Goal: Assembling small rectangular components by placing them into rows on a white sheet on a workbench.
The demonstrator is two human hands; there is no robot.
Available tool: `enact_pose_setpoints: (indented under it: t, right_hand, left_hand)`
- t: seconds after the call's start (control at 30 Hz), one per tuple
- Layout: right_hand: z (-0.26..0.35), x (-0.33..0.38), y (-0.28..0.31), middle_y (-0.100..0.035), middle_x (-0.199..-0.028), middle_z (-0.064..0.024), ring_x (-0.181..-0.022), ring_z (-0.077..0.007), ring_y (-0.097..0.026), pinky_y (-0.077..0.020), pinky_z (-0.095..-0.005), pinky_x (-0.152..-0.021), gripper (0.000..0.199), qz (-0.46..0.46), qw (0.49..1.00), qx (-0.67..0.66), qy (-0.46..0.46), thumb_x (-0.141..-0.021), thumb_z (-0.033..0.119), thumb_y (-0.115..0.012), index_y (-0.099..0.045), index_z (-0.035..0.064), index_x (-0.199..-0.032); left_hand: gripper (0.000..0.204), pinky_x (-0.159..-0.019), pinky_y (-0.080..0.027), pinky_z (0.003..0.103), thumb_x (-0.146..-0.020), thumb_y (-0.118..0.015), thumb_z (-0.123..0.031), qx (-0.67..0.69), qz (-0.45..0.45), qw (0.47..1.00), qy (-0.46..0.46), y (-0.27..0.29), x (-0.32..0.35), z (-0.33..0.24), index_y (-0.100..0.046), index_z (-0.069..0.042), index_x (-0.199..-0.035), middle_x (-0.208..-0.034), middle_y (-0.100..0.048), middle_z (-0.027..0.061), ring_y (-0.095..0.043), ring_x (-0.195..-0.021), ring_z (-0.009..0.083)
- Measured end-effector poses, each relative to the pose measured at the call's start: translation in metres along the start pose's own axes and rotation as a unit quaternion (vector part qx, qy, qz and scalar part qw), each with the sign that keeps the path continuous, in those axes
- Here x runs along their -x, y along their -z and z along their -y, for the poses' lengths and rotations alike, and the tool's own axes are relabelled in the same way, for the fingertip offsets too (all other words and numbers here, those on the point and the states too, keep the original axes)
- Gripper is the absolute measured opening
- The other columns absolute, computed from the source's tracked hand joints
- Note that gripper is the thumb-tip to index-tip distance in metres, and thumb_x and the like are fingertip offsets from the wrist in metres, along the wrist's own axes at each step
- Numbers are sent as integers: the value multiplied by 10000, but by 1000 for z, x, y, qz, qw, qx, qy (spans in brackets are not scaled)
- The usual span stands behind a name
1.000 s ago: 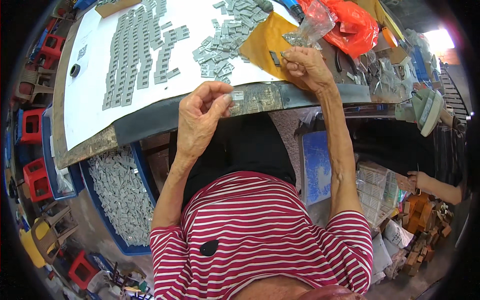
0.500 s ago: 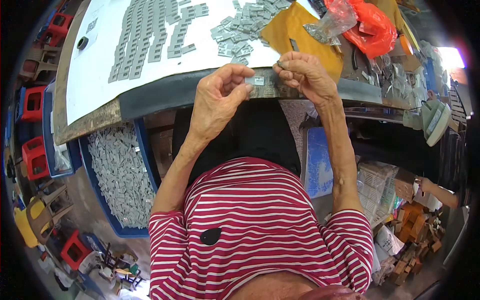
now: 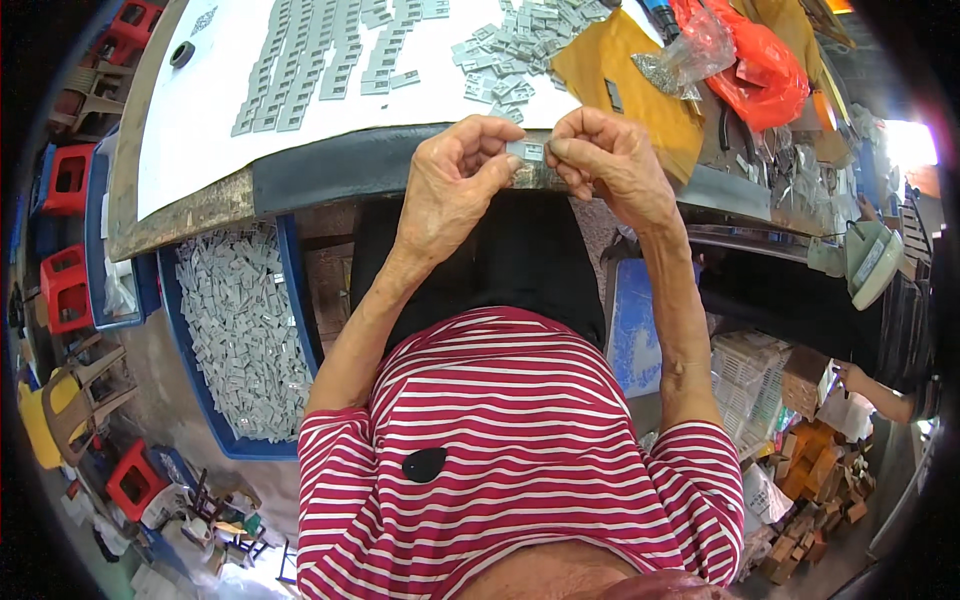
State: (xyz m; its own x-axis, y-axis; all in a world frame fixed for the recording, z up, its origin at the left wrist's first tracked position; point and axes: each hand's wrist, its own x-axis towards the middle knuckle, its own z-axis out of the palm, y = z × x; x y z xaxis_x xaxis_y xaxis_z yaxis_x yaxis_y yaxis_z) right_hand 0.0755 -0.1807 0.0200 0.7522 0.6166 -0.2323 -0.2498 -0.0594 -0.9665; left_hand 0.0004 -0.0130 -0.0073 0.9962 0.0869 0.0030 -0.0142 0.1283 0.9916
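Note:
Over the table's near edge, my left hand [image 3: 463, 187] pinches a small grey rectangular plastic part [image 3: 532, 151] with openings in its face. My right hand [image 3: 620, 165] is closed, thumb against forefinger, right up at the part's right end. Whatever its fingertips hold is too small and hidden to make out. Beyond my hands, similar grey parts [image 3: 500, 62] lie in a loose heap on the white sheet [image 3: 200, 150]. More of them stand in neat rows [image 3: 305, 70] to the left.
A mustard cloth [image 3: 625, 75] lies right of the heap, with a clear bag of small metal pieces [image 3: 690, 60] and a red plastic bag [image 3: 750, 75]. Below the table at left, a blue bin [image 3: 235, 447] holds many grey parts. Another person's arm [image 3: 880, 395] shows at far right.
My right hand has moved left to meet the grey part, the small dark thing at its fingertips now hidden. My left hand still holds the part. The view has shifted slightly.

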Motion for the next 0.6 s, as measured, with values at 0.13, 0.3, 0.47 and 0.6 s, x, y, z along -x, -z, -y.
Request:
enact_pose_setpoints:
  t: [0.13, 0.3, 0.47, 0.6]
  right_hand:
    - [-3, 1, -1, -557, -692, -51, -523, -51, -484, -369, -165, -417, 123, 7, 999, 42, -1, -816, 96, -586, -544, -19, -820]
    - [-4, 3, 2, -558, -675, -46, -506, -54, -493, -372, -162, -405, 114, 2, 999, 35, -7, -796, 79, -612, -546, -14, -797]
    - [-8, 5, 6, -557, -658, -46, -490, -56, -490, -372, -162, -400, 114, -4, 1000, 1, -29, -774, 64, -630, -547, -12, -789]
    - [-12, 5, 7, -543, -632, -33, -482, -53, -483, -358, -160, -394, 111, -4, 998, -39, -46, -757, 48, -632, -546, -3, -806]
  left_hand:
    - [165, -561, -421, 183, -774, -566, -17, -45, -7, 999, -20, 0, 1, 2, -579, 13, -936, -705, -558, 2, -503, -622, 40]
    - [157, -567, -430, 202, -761, -571, -27, -90, -13, 995, -43, -6, 2, -1, -595, 10, -912, -689, -560, 7, -504, -619, 54]
    - [159, -568, -434, 207, -751, -569, -22, -111, -7, 992, -61, -10, 3, -2, -599, 13, -904, -693, -565, 9, -511, -626, 59]
    - [166, -575, -440, 193, -758, -570, -22, -35, 22, 999, 3, -8, 3, -1, -587, 31, -915, -708, -579, 18, -527, -629, 60]
